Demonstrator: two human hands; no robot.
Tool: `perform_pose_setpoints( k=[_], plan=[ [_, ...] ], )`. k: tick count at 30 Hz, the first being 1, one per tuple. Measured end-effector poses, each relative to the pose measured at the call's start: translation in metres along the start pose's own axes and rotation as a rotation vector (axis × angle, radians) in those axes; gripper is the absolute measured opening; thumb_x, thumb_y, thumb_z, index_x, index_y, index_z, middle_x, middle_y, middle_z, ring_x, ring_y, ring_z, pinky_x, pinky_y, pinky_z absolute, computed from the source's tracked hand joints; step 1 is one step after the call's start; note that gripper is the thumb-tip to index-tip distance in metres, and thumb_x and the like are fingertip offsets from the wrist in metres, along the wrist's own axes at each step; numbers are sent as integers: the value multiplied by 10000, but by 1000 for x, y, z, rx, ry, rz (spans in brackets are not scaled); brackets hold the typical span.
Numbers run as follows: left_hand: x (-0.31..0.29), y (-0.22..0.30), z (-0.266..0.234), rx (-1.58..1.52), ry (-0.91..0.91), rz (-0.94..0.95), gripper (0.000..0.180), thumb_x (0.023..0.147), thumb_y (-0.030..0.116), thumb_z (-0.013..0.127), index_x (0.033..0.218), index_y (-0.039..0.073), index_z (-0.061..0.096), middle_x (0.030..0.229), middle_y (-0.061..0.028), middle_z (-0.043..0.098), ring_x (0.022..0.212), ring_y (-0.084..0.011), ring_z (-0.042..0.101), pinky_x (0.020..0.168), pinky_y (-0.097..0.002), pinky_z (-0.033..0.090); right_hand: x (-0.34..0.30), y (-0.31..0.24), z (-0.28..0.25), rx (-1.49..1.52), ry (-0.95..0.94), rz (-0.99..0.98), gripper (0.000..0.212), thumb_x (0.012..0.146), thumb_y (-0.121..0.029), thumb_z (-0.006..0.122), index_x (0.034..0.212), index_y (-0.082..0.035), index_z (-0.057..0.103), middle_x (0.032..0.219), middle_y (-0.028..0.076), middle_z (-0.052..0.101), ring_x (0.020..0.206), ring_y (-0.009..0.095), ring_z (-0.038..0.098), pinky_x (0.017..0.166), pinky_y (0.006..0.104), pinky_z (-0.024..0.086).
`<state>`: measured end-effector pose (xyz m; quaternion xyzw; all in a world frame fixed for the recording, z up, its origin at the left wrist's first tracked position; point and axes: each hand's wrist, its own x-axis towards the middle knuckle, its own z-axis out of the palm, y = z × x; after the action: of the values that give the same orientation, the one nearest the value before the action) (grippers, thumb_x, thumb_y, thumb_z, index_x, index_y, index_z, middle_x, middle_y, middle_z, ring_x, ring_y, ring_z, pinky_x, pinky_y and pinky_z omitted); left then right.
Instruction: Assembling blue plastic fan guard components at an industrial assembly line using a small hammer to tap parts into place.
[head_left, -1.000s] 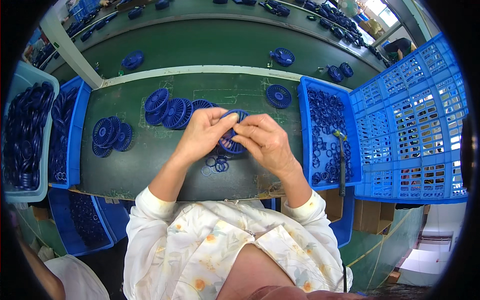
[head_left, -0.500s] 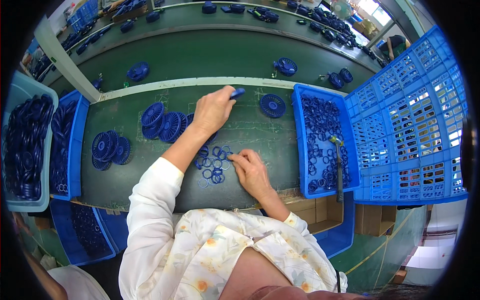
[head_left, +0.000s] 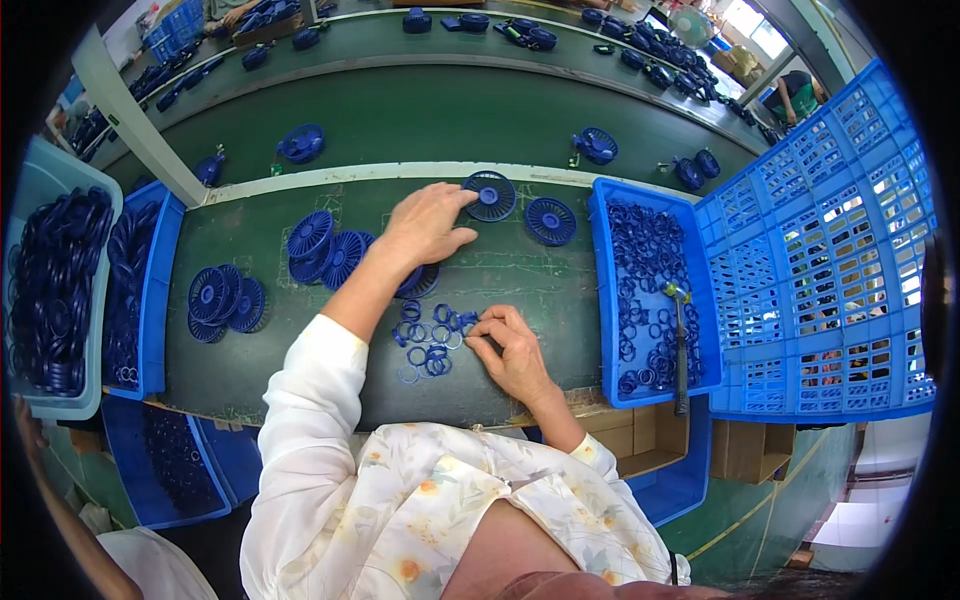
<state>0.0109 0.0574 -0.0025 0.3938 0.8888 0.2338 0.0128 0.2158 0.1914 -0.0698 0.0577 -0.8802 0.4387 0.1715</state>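
My left hand (head_left: pixel 428 226) reaches across the green worktop, its fingertips at the left edge of a round blue fan grille (head_left: pixel 490 196) and its thumb spread away. To the right of that lies another round grille (head_left: pixel 550 221). My right hand (head_left: pixel 516 358) pinches at the right edge of a loose group of small blue rings (head_left: pixel 438 352); a ring (head_left: pixel 468 320) shows at its fingertips, partly hidden. Left of my left forearm are stacked grilles (head_left: pixel 343 258), some hidden behind the arm, and a separate cluster of grilles (head_left: pixel 207 294).
A blue bin (head_left: pixel 600 300) of rings stands at the right, a hammer (head_left: pixel 681 350) resting across it. Beside it leans a blue slatted crate (head_left: pixel 790 260). Bins of blue parts (head_left: pixel 95 385) stand at the left. Beyond a pale rail (head_left: pixel 400 172), fan parts lie on a green conveyor (head_left: pixel 440 120).
The grille by my left hand was tilted in its grasp and now lies face up, with the fingers loosened. My right hand has stayed by the rings. Parts on the conveyor have shifted right.
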Motion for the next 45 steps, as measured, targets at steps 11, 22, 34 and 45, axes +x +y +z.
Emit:
perform_pose_setpoints(
  k=[11, 22, 34, 45],
  plan=[
    [-48, -6, -47, 195, -491, -166, 1161, 542, 256, 956, 1554, 179, 393, 1426, -157, 567, 1345, -347, 518, 1136, -423, 429, 9, 5, -13, 859, -152, 751, 158, 1004, -172, 678, 968, -19, 690, 916, 22, 680, 758, 98, 670, 684, 218, 562],
    [-48, -29, -37, -37, -297, -16, 1020, 588, 295, 930, 1487, 101, 491, 1431, -181, 571, 1318, -353, 541, 1148, -431, 428, -2, -1, -13, 845, -105, 768, 89, 989, -56, 634, 1040, 17, 627, 937, 76, 707, 837, 143, 729, 771, 255, 617],
    [-41, -1, -21, 126, -347, 13, 950, 598, 343, 932, 1430, 90, 548, 1330, -141, 617, 1267, -329, 566, 1211, -503, 320, -9, -10, -15, 583, -93, 634, 113, 980, -30, 637, 1080, -10, 685, 957, 52, 724, 746, 74, 685, 675, 220, 584],
    [-57, -14, -10, -1248, 61, -77, 755, 815, -103, 640, 1529, -12, 413, 1438, -143, 558, 1268, -176, 576, 1062, -311, 488, -1, -15, -22, 1096, 69, 646, 216, 992, -51, 650, 1207, -34, 650, 1098, 89, 719, 884, 138, 721, 782, 283, 625]
  ],
)
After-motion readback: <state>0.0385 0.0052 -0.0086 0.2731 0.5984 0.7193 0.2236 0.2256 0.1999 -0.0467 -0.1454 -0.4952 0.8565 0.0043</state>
